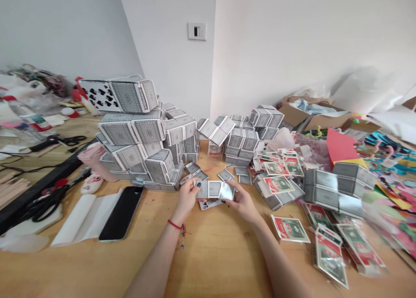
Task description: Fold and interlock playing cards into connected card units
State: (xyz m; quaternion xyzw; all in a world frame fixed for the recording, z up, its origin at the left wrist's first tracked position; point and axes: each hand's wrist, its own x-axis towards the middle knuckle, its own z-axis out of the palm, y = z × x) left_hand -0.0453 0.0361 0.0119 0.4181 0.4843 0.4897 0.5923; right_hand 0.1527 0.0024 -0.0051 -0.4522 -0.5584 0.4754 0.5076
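Six o'clock of centre: playing cards (pixel 214 190) are showing grey patterned backs with white borders. Ten o'clock: the topmost card block (pixel 125 97) is displaying black spades on white beside grey. Four o'clock: packets (pixel 331 257) are bearing red and green. Eight o'clock: a phone (pixel 121 213) is presenting black.

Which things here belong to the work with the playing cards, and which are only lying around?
Seemingly in use:
grey-backed playing cards, held by left hand and right hand
stacked card blocks
red-and-green card boxes

Apparently lying about:
black smartphone
scissors
cardboard box
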